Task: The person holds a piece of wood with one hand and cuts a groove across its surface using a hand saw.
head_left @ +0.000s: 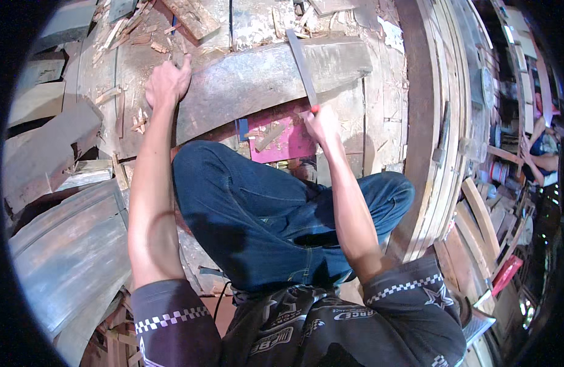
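Observation:
A thick, curved grey wooden plank (257,74) lies across the floor in front of my knees. In my right hand (324,125) is a long flat steel blade (302,64) with a red handle, gripped at the near end. The blade lies over the right part of the plank and points away from me, slightly left; whether it is a knife or a file I cannot tell. My left hand (166,82) is at the plank's left end, thumb apart from the fingers, some fingertips hidden. Nothing shows in it.
A pink sheet (285,139) with wood scraps lies between the plank and my legs. Splinters and a wood block (191,17) are at the far side. Boards (46,159) pile up on the left; a long beam (423,122) runs along the right. Another person (541,153) sits far right.

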A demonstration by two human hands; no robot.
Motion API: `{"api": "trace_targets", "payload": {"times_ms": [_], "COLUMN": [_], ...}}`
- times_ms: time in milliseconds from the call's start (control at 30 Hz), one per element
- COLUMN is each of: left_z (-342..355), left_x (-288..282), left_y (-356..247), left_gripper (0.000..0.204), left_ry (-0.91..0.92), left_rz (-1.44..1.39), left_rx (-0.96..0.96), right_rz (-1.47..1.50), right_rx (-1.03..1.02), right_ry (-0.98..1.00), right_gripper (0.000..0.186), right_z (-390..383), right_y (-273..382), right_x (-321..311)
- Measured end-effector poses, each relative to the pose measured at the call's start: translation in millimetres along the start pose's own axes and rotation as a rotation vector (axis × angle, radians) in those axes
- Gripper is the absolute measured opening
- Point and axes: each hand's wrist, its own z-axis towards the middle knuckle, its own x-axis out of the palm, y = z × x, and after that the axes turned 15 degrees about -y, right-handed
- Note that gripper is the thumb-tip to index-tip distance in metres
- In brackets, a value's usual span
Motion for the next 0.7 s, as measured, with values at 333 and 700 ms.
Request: {"api": "trace_targets", "payload": {"times_ms": [333, 700], "left_z": [2.3, 0.9], "left_x": [-2.1, 0.6], "left_y": [-0.7, 2.6], "left_gripper": [0.067, 0.067], "left_ry": [0.011, 0.001], "left_rz": [0.071, 0.029], "left_rx": [-0.015, 0.005], "right_rz": [0.014, -0.042], "right_rx": [0.129, 0.136], "right_ry": [0.101, 0.206], "right_gripper": [0.022, 0.022], "right_z": [-47.1, -63.4], "right_y": [-23.4, -25.6], "right_x": [-7.7, -22.2]}}
